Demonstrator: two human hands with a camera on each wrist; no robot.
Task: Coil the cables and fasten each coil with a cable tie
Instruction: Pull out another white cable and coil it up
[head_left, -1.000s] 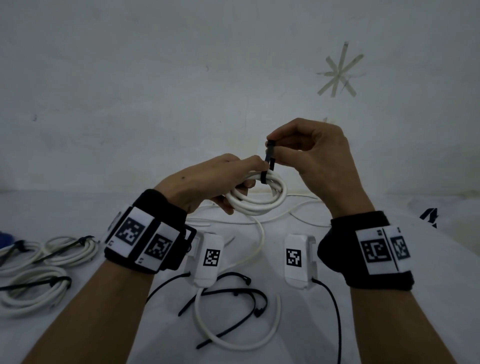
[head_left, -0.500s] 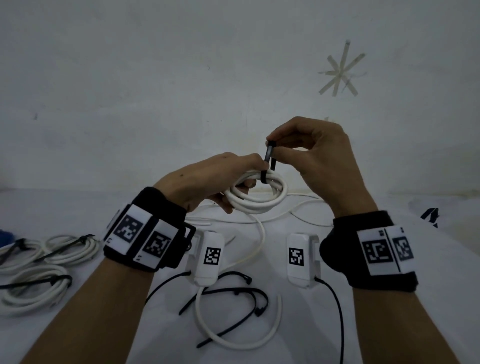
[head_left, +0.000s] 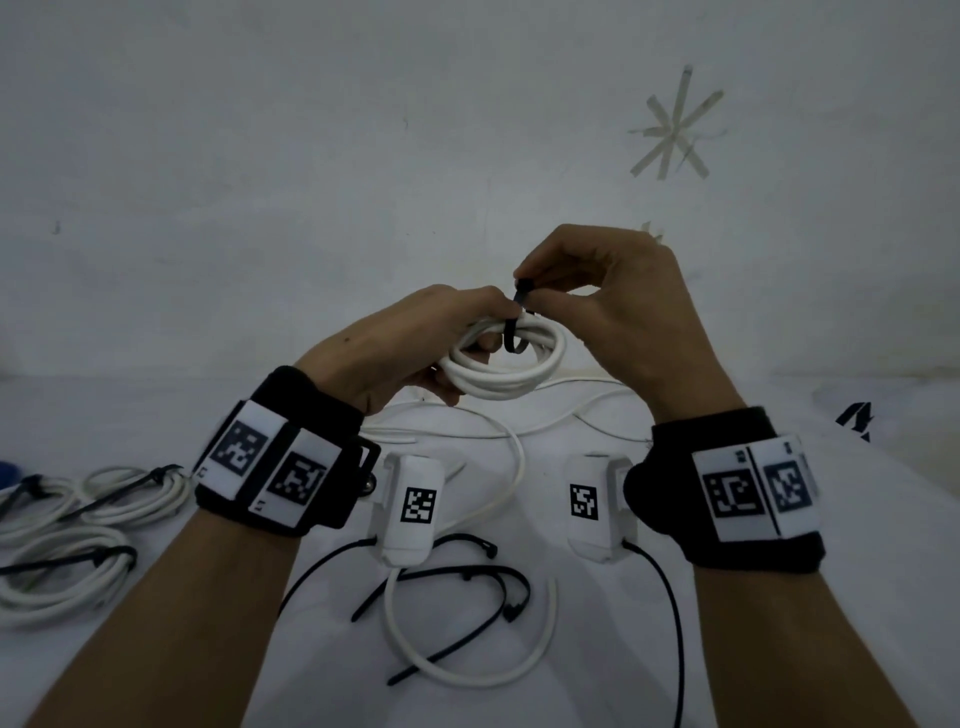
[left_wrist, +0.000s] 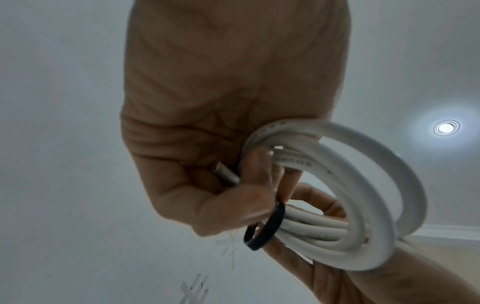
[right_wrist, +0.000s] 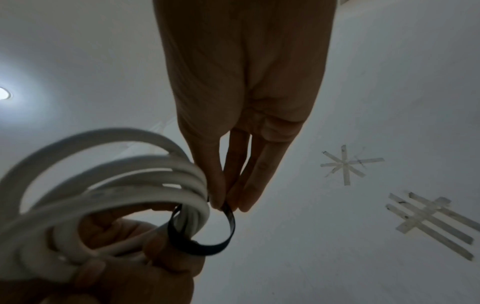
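A white cable coil (head_left: 511, 366) (left_wrist: 363, 205) (right_wrist: 116, 181) is held up above the table. My left hand (head_left: 415, 348) (left_wrist: 221, 144) grips its left side, fingers curled through the loops. A black cable tie (head_left: 514, 327) (left_wrist: 265, 228) (right_wrist: 205, 234) loops loosely around the coil's far strands. My right hand (head_left: 613, 312) (right_wrist: 233, 144) pinches the tie's upper end between thumb and fingertips, just above the coil. One cable end hangs from the coil down to the table.
Three tied white coils (head_left: 67, 530) lie at the left of the table. Loose black cable ties (head_left: 467, 582) and a white cable (head_left: 467, 665) lie near the front. More loose white cable (head_left: 519, 431) lies behind the wrists. Tape marks (head_left: 672, 127) are on the wall.
The right hand's fingers have shifted a little on the tie's end. The coil and the left hand stay where they were.
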